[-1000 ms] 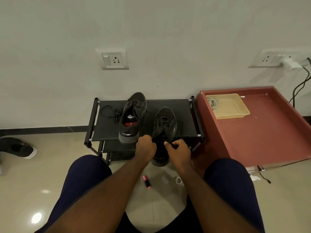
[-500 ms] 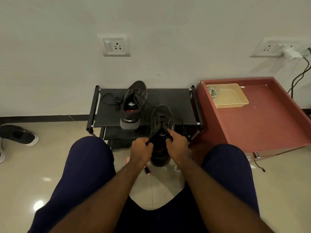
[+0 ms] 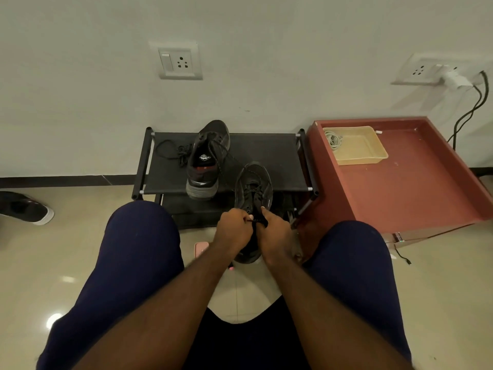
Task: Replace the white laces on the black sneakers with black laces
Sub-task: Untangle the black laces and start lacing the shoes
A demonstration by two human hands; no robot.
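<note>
- Hands drawn closer since; left hand (image 3: 234,228), right hand (image 3: 275,232) pinching black lace (image 3: 256,221) over sneaker (image 3: 254,188), before shoe rack (image 3: 266,146).
- Advice: even tension, both ends.

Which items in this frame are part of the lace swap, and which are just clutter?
In the job: held sneaker, black lace pinched by left hand and right hand, second sneaker, loose lace, shoe rack.

Lying about: yellow tray with pale coil (old laces? cannot tell), red table, floor shoe, pink item, charger.
</note>
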